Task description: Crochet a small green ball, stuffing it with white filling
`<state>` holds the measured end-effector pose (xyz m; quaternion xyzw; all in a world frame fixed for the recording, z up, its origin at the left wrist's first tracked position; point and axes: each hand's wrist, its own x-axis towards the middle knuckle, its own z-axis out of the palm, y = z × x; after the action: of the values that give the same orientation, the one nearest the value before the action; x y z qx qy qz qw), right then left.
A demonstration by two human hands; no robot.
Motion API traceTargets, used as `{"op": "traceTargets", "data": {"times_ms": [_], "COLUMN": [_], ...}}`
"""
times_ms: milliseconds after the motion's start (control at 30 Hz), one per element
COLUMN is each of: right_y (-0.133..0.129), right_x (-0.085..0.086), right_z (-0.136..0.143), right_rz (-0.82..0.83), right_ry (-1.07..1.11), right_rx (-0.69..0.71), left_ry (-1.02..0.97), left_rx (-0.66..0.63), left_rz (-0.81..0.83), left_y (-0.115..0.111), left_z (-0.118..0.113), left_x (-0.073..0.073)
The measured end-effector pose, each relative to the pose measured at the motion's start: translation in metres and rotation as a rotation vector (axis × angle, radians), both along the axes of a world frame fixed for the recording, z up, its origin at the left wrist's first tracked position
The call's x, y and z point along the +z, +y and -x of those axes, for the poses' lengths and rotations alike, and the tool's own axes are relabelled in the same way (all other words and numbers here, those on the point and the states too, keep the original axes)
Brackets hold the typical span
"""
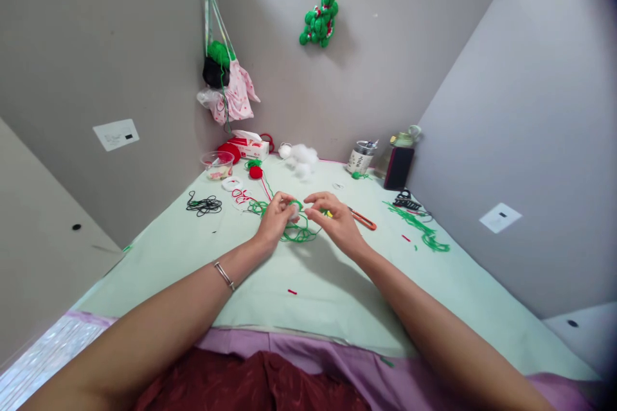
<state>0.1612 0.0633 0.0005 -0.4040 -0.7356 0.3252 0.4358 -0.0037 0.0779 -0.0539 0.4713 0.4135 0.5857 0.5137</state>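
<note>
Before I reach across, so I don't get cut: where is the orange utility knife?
In the head view, the orange utility knife lies just right of the right hand, left of the loose green yarn strands.

green yarn [299,234], dotted pink fabric [240,95]

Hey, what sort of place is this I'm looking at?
Probably a small craft corner, perhaps at home: green yarn is spread on a cloth-covered table, fluffy white stuffing sits near the back, and a knobbly green ornament hangs by the wall.
</note>
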Motion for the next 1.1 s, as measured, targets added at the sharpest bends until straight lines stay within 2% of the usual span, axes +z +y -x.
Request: {"op": "traceTargets", "data": {"times_ms": [167,367,733,933,1100], "right_y": [0.005,0.014,0.015,-0.006,-0.006], "right_x": [0.000,-0.011,-0.017,-0.014,-0.018], "right_z": [-0.002,-0.002,-0.001,0.015,0.019], "right_rz": [0.140,0.198,0.082,-0.013,0.030], "right_ry": [0.076,-0.063,-0.190,-0.243,-0.228], "right_rx": [0.031,0.070,-0.129,-0.104,-0.089], "left_ry": [-0.002,0.012,-0.013,0.016,-0.006], "left_rx": [0.004,-0.022,-0.116,-0.045,0.010], "left_rz": [-0.071,-0.118,-0.012,0.070,0.088], "left_y": [0.000,-0.002,-0.005,-0.002,-0.003], "left_z": [-0.001,-0.003,-0.003,-0.003,-0.008], "left_x": [0.000,-0.001,-0.001,-0.003,-0.003]}}
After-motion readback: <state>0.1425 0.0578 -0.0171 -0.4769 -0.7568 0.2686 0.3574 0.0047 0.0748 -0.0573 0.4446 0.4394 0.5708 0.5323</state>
